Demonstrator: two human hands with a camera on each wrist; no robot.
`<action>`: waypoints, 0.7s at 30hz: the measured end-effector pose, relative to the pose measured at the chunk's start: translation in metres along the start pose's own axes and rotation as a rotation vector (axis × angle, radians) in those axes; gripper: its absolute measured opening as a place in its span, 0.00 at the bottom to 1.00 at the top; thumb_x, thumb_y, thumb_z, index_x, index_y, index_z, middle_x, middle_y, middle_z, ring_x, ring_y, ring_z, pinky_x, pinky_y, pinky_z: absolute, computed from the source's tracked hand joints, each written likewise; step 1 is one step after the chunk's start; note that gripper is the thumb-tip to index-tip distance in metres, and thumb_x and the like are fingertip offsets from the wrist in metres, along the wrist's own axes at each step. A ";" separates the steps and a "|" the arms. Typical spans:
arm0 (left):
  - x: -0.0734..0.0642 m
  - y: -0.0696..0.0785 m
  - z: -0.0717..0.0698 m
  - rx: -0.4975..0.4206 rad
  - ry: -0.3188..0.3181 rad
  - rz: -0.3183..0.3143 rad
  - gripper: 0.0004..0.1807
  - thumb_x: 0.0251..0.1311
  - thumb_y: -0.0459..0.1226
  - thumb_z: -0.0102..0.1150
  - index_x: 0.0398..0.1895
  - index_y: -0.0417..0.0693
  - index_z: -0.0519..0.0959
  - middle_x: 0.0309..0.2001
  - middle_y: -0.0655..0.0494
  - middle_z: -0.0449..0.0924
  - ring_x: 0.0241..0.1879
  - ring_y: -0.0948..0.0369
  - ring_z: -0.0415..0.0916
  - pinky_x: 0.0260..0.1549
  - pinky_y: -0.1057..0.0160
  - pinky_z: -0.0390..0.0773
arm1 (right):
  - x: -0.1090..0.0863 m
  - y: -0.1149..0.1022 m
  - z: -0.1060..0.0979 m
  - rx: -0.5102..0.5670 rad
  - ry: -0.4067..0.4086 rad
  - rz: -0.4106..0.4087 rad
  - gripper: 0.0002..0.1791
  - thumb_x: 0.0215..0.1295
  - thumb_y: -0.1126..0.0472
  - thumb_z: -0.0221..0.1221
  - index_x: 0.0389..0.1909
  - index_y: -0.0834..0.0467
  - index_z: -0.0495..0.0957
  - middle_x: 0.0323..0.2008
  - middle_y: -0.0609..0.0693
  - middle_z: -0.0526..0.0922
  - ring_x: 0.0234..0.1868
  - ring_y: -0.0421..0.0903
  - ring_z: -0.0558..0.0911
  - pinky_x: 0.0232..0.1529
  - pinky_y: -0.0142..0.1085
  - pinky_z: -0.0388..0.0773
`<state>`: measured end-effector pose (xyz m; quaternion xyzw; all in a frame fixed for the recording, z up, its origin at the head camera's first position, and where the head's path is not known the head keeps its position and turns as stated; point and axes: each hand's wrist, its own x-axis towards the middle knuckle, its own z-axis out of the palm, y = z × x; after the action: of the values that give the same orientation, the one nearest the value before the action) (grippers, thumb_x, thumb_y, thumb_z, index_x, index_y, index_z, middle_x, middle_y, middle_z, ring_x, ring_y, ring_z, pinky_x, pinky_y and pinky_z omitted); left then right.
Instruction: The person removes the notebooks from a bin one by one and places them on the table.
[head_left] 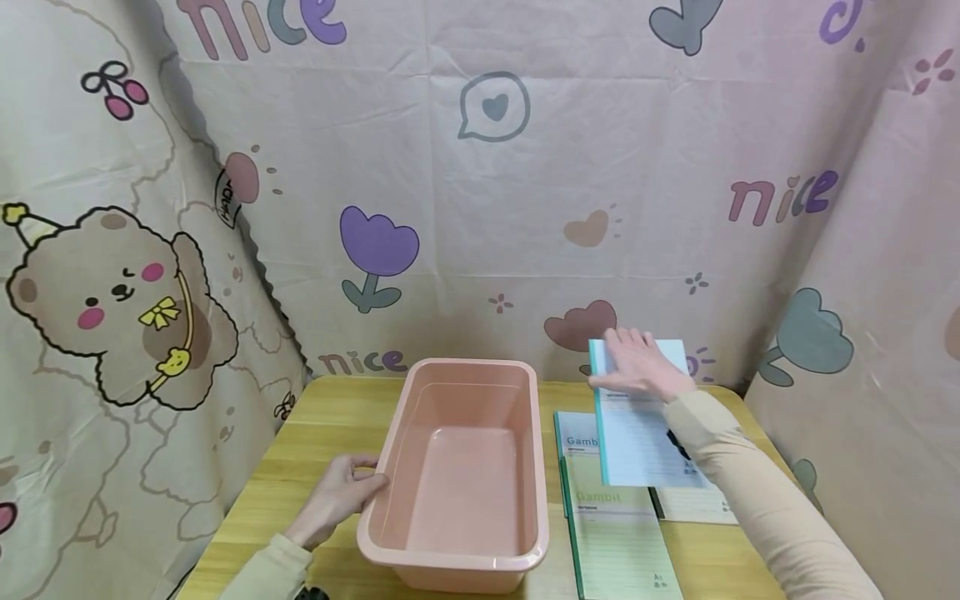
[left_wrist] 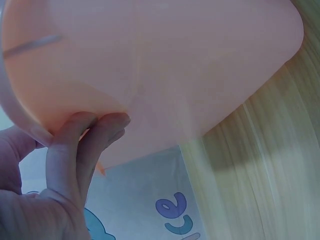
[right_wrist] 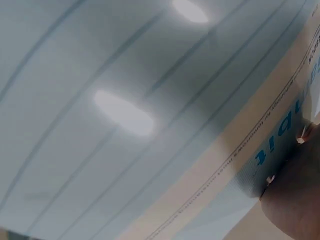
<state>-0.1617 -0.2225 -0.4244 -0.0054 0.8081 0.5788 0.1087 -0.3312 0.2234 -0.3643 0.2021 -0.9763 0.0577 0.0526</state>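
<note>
My left hand (head_left: 337, 496) pinches the left rim of a pink plastic bin (head_left: 457, 560). In the left wrist view its fingers (left_wrist: 70, 160) lie along the bin's wall (left_wrist: 200, 65). Over on the right, my right hand (head_left: 641, 367) holds a light-blue notebook (head_left: 637, 446) near its top, thumb by the left edge. That notebook overlaps other notebooks below it in the head view. Its ruled cover (right_wrist: 150, 125) fills most of the right wrist view, where only a bit of the hand shows.
A green notebook (head_left: 626, 554) lies on top of a bluish notebook (head_left: 577, 429), right of the bin. Partly covered, a whitish notebook (head_left: 697, 507) with a dark spine lies beside them. Behind the wooden table (head_left: 315, 425) hangs a printed curtain (head_left: 495, 192).
</note>
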 end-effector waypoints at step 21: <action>0.000 0.000 0.000 0.000 -0.007 -0.008 0.30 0.62 0.30 0.53 0.62 0.14 0.64 0.42 0.31 0.86 0.35 0.53 0.88 0.33 0.60 0.90 | -0.095 0.088 0.106 0.036 -0.041 0.084 0.39 0.50 0.41 0.70 0.53 0.65 0.70 0.49 0.64 0.77 0.51 0.64 0.74 0.56 0.63 0.70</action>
<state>-0.1620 -0.2224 -0.4240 -0.0068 0.8078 0.5783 0.1140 -0.2884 0.3266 -0.4885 0.1629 -0.9836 0.0731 0.0266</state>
